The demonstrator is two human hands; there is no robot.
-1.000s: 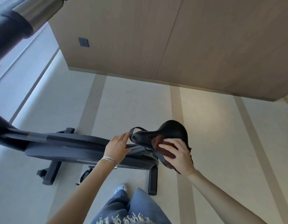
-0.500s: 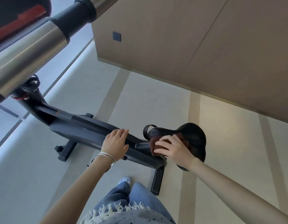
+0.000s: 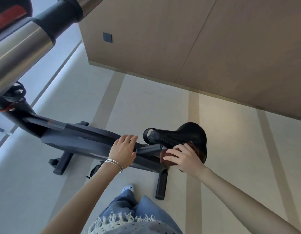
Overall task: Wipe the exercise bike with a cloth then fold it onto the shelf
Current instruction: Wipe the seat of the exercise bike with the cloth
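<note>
cloth point(image 3: 165, 154): reddish-brown, lower right of centre, pressed under the saddle point(image 3: 183, 135) of the exercise bike point(image 3: 82, 137).
right hand point(image 3: 185, 157): fingers curled round the cloth.
left hand point(image 3: 123, 150): fingers straight, rested on the exercise bike.

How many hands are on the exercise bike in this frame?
2. The left hand rests open on the frame beside the saddle; the right hand holds the reddish-brown cloth against the bike just under the saddle.
</note>
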